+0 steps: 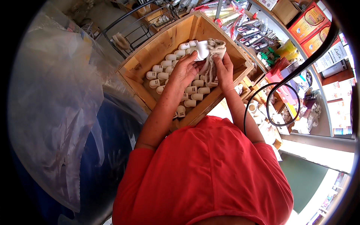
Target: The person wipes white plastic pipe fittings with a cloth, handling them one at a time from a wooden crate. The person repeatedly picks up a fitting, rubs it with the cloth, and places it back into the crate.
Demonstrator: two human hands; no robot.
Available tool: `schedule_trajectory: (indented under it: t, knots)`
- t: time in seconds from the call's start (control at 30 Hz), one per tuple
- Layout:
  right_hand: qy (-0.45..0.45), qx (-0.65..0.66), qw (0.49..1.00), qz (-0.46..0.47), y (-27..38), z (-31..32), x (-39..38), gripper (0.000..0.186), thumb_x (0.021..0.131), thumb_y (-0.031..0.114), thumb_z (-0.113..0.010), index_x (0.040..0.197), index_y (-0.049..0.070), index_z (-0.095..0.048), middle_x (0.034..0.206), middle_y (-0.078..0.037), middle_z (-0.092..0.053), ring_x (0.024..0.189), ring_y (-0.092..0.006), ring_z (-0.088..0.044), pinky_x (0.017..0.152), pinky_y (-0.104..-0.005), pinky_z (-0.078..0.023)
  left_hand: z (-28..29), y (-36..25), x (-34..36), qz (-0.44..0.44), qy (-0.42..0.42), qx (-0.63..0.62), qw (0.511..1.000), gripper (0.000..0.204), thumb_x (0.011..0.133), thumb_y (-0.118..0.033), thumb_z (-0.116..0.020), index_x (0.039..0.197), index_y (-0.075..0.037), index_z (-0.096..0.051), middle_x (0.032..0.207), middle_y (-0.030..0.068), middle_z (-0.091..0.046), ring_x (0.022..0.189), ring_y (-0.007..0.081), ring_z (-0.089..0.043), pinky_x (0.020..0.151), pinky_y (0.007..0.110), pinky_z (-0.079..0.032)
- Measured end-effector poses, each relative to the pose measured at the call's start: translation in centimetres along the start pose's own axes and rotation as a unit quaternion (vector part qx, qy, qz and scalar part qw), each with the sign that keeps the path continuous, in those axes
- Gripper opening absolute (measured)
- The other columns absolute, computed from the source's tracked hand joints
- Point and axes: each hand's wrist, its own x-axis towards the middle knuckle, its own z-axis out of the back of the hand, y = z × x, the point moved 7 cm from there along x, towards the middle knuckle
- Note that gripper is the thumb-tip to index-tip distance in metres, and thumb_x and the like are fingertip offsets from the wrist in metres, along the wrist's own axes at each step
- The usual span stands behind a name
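Over a wooden crate (129,67) I hold a white plastic pipe elbow (202,51) and a greyish-beige rag (216,45). My left hand (184,70) grips the elbow from its left side, thumb on top. The rag is bunched in my right hand (225,73), pressed against the elbow's right end, with a strip of it hanging down between my hands. Below, many similar off-white pipe elbows (191,90) lie in loose rows on the crate's bottom. My hands and forearms hide some of them.
A clear plastic sheet (56,93) drapes over something blue on the left. Beyond the crate stands a black wire rack (144,26). Shelves with packaged goods and orange boxes (307,26) run along the right. A black cable (296,73) loops on the right.
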Motion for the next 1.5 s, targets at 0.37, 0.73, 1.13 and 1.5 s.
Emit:
schedule_trajectory:
  t: [0.37, 0.73, 1.13, 1.5]
  knots:
    - [0.058, 0.075, 0.979, -0.183, 0.3, 1.9, 0.3, 0.026, 0.081, 0.014, -0.047, 0.1, -0.001, -0.056, 0.09, -0.006, -0.06, 0.076, -0.0131, -0.057, 0.071, -0.0241, -0.046, -2.7, -0.8, -1.3, 0.012, 0.076, 0.258, 0.963, 0.031, 0.078, -0.013, -0.065, 0.103, -0.001, -0.053, 0.095, 0.0062, -0.057, 0.086, 0.0139, -0.056, 0.073, 0.027, -0.049]
    - [0.132, -0.486, 0.839, 0.205, 7.9, -0.9, -0.1, 0.025, 0.067, 0.017, -0.058, 0.089, 0.006, -0.061, 0.087, -0.006, -0.056, 0.08, -0.0259, -0.055, 0.069, -0.0314, -0.047, -1.9, -1.7, -0.7, -0.226, -0.007, 0.509, 0.831, 0.037, 0.068, -0.001, -0.069, 0.1, 0.002, -0.052, 0.088, 0.0054, -0.059, 0.078, 0.0123, -0.057, 0.07, 0.023, -0.048]
    - [0.087, -0.388, 0.89, 0.224, 4.6, -1.1, -1.6, 0.028, 0.065, 0.013, -0.063, 0.092, 0.004, -0.06, 0.102, -0.008, -0.051, 0.089, -0.0244, -0.053, 0.074, -0.0304, -0.046, -0.3, -2.5, -0.7, -0.054, -0.033, 0.098, 0.993, 0.032, 0.084, -0.02, -0.058, 0.108, 0.001, -0.051, 0.098, 0.0093, -0.057, 0.09, 0.018, -0.055, 0.079, 0.033, -0.046]
    - [0.04, 0.074, 0.989, -0.119, 0.1, 1.9, 0.1, 0.028, 0.089, 0.023, -0.05, 0.104, 0.0, -0.057, 0.094, -0.005, -0.06, 0.084, -0.0104, -0.055, 0.075, -0.0233, -0.045, -2.4, -1.7, -1.2, -0.031, 0.064, 0.235, 0.969, 0.033, 0.08, -0.014, -0.062, 0.109, -0.001, -0.054, 0.097, 0.0082, -0.06, 0.082, 0.0157, -0.059, 0.07, 0.028, -0.051]
